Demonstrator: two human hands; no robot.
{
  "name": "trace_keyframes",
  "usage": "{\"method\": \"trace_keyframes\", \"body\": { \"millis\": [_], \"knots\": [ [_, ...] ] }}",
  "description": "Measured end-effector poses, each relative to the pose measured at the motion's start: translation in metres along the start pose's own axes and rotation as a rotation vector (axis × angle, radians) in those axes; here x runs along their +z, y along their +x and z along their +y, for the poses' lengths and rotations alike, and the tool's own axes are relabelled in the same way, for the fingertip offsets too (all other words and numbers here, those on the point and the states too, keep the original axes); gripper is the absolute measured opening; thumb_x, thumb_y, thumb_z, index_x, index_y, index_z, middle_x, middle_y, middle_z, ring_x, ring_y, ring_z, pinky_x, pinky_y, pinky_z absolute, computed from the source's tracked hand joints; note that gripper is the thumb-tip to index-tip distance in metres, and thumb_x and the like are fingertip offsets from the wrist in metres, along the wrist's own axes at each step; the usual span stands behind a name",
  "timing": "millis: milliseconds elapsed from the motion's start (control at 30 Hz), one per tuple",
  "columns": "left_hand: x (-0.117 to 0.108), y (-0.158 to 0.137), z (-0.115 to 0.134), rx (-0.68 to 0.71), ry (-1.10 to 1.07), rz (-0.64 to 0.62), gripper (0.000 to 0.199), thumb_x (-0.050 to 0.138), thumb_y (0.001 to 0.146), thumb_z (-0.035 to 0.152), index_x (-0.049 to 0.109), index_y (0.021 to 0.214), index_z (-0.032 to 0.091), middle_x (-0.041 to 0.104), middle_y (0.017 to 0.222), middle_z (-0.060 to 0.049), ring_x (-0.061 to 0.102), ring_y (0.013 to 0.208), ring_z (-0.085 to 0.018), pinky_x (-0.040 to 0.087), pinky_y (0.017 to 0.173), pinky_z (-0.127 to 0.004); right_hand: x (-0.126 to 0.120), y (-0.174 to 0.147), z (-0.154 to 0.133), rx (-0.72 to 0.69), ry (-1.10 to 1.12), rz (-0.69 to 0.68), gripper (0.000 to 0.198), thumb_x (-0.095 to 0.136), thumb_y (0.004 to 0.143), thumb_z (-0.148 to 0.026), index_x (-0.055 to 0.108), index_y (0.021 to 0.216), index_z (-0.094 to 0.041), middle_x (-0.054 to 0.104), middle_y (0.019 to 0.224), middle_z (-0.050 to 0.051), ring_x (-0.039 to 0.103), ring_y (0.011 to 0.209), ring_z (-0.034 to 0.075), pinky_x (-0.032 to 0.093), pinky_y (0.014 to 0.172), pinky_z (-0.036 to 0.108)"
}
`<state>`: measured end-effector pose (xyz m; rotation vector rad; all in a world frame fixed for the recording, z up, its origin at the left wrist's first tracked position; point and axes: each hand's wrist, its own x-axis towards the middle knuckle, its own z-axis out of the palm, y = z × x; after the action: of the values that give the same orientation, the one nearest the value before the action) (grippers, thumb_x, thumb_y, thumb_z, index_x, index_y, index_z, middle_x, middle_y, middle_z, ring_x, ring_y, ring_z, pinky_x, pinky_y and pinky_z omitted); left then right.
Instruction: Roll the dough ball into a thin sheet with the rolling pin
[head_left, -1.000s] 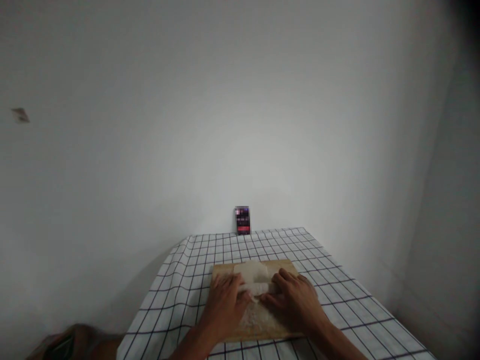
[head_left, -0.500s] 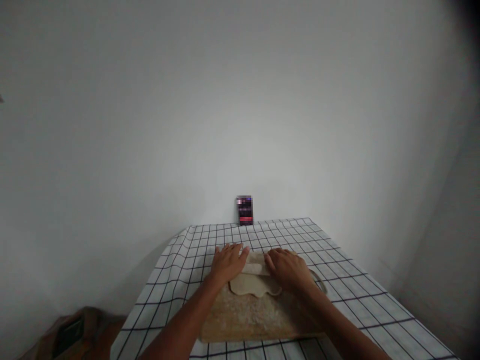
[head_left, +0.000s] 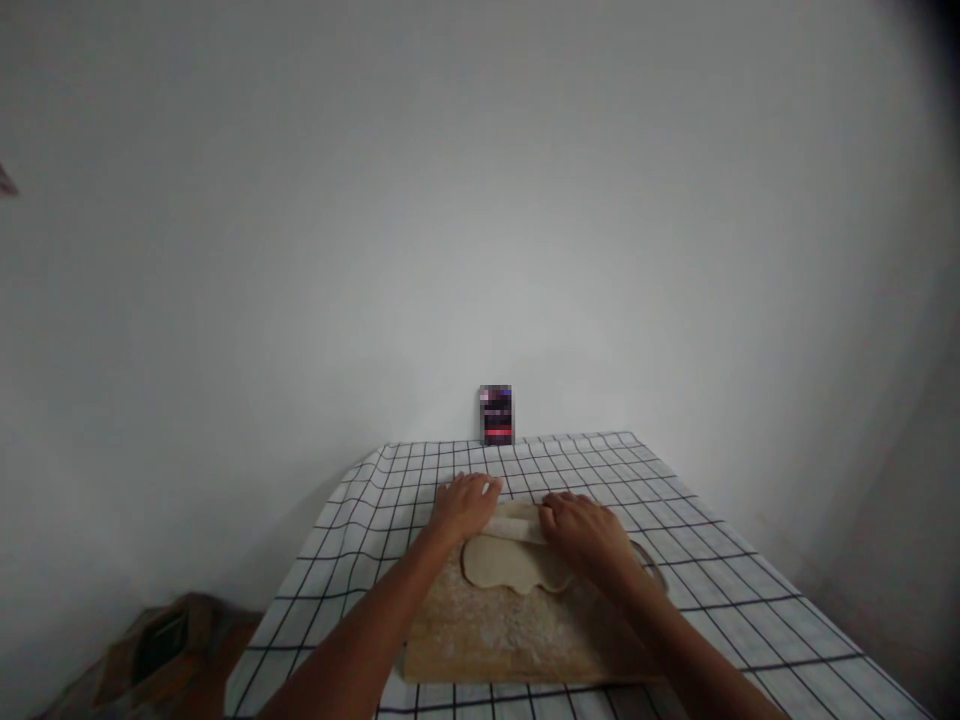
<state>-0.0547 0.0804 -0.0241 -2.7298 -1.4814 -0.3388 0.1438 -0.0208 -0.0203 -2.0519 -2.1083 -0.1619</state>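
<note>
A pale sheet of dough (head_left: 514,565) with a wavy near edge lies on a flour-dusted wooden board (head_left: 487,640). Across its far part rests a light-coloured rolling pin (head_left: 517,529), slightly slanted, its left end farther from me. My left hand (head_left: 466,505) is over the left end of the pin, with its fingers bent over the far side. My right hand (head_left: 585,530) is wrapped over the right end, knuckles up. Both pin ends are hidden under my hands. Some dough shows beyond the pin.
The table wears a white cloth with black grid lines (head_left: 727,590). A phone-like dark object (head_left: 497,415), blurred out, stands against the wall at the far edge. A curved rim (head_left: 651,562) shows beside my right wrist. An open cardboard box (head_left: 161,640) is at lower left.
Both hands have moved slightly away from me with the rolling pin, the left one more. More dough shows on the near side. The view has shifted a little.
</note>
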Motion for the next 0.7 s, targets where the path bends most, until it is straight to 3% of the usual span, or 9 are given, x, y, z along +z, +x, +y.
{"method": "trace_keyframes", "body": {
  "millis": [167, 367, 533, 700],
  "knots": [
    [0.000, -0.025, 0.006, 0.020, 0.016, 0.085, 0.038, 0.039, 0.110, 0.033, 0.070, 0.130, 0.026, 0.070, 0.139, -0.005, 0.061, 0.133, -0.025, 0.042, 0.119, -0.044, -0.005, -0.020, -0.009, -0.078, 0.011, 0.041, 0.035, 0.037, 0.107, -0.022, 0.071, 0.109, -0.020, 0.074, 0.124, 0.014, 0.069, 0.116, 0.027, 0.053, 0.090, 0.035],
    [0.008, -0.061, 0.011, 0.070, -0.025, 0.312, 0.036, 0.045, 0.107, 0.033, 0.071, 0.130, 0.022, 0.072, 0.137, -0.006, 0.060, 0.136, -0.027, 0.045, 0.120, -0.049, 0.000, -0.044, -0.023, -0.034, 0.073, 0.104, 0.038, 0.036, 0.110, -0.032, 0.073, 0.113, -0.022, 0.075, 0.125, 0.012, 0.070, 0.117, 0.028, 0.057, 0.089, 0.037],
    [0.008, -0.098, 0.013, 0.122, -0.036, 0.348, 0.042, 0.039, 0.109, 0.034, 0.065, 0.139, 0.020, 0.061, 0.151, -0.008, 0.053, 0.144, -0.026, 0.046, 0.120, -0.050, 0.011, -0.067, -0.029, -0.022, 0.114, 0.103, 0.044, 0.042, 0.108, -0.043, 0.066, 0.137, -0.021, 0.063, 0.148, 0.015, 0.058, 0.138, 0.031, 0.051, 0.110, 0.043],
    [0.003, -0.102, 0.014, 0.119, -0.035, 0.295, 0.047, 0.037, 0.110, 0.038, 0.060, 0.145, 0.018, 0.056, 0.155, -0.009, 0.049, 0.146, -0.026, 0.043, 0.122, -0.049, -0.001, -0.064, -0.025, -0.057, 0.174, 0.079, 0.046, 0.041, 0.108, -0.048, 0.068, 0.134, -0.022, 0.065, 0.145, 0.015, 0.062, 0.133, 0.029, 0.052, 0.106, 0.041]
  ]
}}
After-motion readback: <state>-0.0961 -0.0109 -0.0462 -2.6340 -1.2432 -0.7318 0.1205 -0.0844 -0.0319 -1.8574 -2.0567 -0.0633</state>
